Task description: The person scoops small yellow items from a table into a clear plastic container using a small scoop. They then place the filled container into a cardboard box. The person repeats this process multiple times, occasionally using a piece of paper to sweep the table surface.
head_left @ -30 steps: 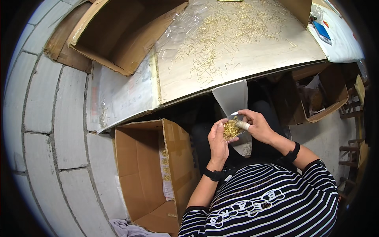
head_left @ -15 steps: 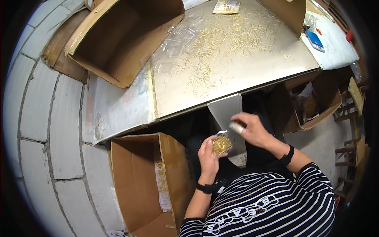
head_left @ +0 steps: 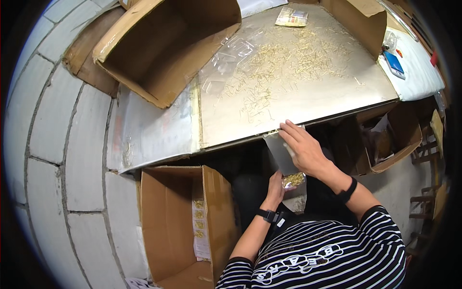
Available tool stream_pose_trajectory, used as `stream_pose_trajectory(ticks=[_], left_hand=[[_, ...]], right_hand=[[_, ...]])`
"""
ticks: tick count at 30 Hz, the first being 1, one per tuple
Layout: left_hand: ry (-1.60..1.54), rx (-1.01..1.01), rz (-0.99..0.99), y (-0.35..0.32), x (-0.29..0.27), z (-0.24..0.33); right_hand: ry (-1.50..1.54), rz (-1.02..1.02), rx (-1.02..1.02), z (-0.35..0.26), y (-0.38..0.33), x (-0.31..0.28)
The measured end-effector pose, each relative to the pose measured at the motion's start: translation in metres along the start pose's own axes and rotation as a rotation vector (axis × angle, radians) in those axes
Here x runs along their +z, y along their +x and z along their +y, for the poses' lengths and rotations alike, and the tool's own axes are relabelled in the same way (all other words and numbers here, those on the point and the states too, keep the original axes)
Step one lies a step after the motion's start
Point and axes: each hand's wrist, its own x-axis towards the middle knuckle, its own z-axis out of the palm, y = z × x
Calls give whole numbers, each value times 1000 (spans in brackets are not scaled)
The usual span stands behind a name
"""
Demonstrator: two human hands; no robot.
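My left hand (head_left: pixel 275 189) grips a small clear plastic box (head_left: pixel 293 181) filled with thin gold-coloured wire pieces. It is below the table edge, at the lower end of a grey sheet (head_left: pixel 283 155) that slopes down from the edge like a chute. My right hand (head_left: pixel 304 148) lies over the top of that sheet, fingers stretched out and holding nothing I can see. A few gold pieces show beside its fingertips. Many more loose gold pieces (head_left: pixel 288 58) are scattered over the table (head_left: pixel 332 94).
A large cardboard box (head_left: pixel 159 53) lies on its side at the table's far left, beside empty clear plastic trays (head_left: pixel 236 53). Another open carton (head_left: pixel 168 226) holds packs of gold pieces at lower left. A phone (head_left: pixel 393 64) lies at right, above a carton (head_left: pixel 397 139).
My right hand has moved up to the table edge and its fingers have straightened. My left hand has brought the box right, under the sheet's lower end. The view has shifted slightly.
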Motion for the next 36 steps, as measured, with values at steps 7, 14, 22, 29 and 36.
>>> stream_pose_trajectory(ticks=[7,14,22,29,36], left_hand=[[-27,103,-44,1,0,1],[24,78,-106,-8,-13,-6],[65,76,-163,-22,-21,-16],[39,120,-182,-64,7,14],[-79,205,-39,-67,26,33]], right_hand=[[187,-1,67,-3,-44,-39],[249,-124,160,10,-78,-40],[364,-246,218,10,-103,-31],[305,-256,-17,-13,-101,-10],[319,-254,-288,-32,-93,-8]])
